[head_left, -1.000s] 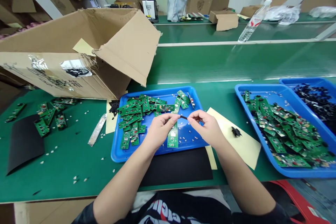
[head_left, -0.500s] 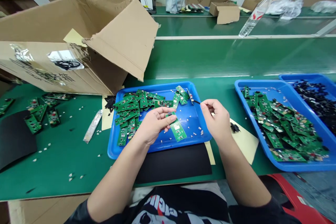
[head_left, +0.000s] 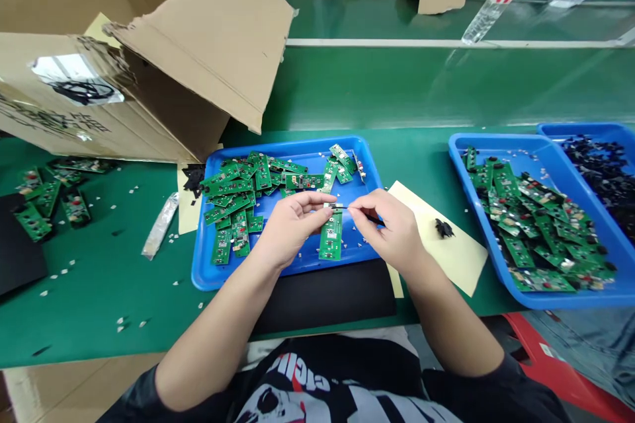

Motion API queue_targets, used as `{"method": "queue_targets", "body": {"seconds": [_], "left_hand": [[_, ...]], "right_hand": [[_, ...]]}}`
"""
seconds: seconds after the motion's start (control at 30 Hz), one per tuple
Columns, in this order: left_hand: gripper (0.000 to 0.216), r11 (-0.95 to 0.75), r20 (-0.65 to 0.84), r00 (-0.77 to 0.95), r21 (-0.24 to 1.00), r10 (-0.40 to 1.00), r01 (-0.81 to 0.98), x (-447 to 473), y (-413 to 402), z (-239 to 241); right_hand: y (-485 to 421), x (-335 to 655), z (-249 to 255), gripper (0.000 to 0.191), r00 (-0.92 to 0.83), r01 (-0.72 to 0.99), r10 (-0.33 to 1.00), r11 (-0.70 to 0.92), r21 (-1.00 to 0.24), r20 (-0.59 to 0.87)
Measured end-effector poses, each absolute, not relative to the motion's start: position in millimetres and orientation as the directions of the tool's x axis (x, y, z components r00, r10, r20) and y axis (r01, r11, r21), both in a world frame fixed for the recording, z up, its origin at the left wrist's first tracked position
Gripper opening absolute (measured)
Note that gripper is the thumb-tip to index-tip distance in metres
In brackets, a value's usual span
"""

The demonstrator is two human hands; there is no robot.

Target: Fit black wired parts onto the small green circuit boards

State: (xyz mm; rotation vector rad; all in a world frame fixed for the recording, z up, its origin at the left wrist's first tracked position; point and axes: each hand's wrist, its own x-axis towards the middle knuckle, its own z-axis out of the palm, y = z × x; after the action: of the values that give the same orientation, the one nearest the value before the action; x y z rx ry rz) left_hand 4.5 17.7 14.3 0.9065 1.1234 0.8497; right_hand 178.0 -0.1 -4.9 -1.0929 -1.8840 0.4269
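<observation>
My left hand (head_left: 295, 226) pinches the upper end of a green circuit board (head_left: 331, 239), which hangs upright over the blue tray (head_left: 364, 203). In my right hand (head_left: 389, 228) is a thin black pointed tool (head_left: 340, 207), gripped between thumb and fingers. Its tip reaches the top of the board beside my left thumb; my fingers hide the exact contact. A pile of green circuit boards (head_left: 238, 193) lies in the left part of the tray. A few more boards (head_left: 340, 160) rest at its back right, and small white pieces are scattered on its floor.
A large open cardboard box (head_left: 198, 33) stands at the back left. At right are a tray (head_left: 455, 145) of boards and another tray (head_left: 602, 168) of black parts. A black clump (head_left: 444, 229) lies on yellow paper (head_left: 464, 261). Loose boards (head_left: 48, 198) sit far left.
My right hand has moved left from the tray's right edge, bringing the black tool to the board. The board in my left hand has turned more upright. The camera view has tilted down.
</observation>
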Motion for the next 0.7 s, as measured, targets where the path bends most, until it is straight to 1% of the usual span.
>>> {"method": "queue_targets", "body": {"seconds": [0.13,0.37,0.7], "left_hand": [[0.033,0.364,-0.343,0.214,0.929,0.915,-0.068,5.9,16.6,14.1],[0.036,0.396,-0.374,0.209,0.915,0.904,-0.075,8.3,15.2,15.0],[0.032,0.366,-0.352,0.217,0.930,0.911,-0.027,7.5,14.1,12.7]], "right_hand": [[-0.2,176.5,-5.5,0.014,-0.201,0.564,0.828,0.535,-0.629,0.524],[0.5,174.6,-7.9,0.011,-0.190,0.607,0.819,0.531,-0.591,0.541],[0.3,173.2,-9.8,0.014,-0.179,0.614,0.832,0.512,-0.601,0.526]]}}
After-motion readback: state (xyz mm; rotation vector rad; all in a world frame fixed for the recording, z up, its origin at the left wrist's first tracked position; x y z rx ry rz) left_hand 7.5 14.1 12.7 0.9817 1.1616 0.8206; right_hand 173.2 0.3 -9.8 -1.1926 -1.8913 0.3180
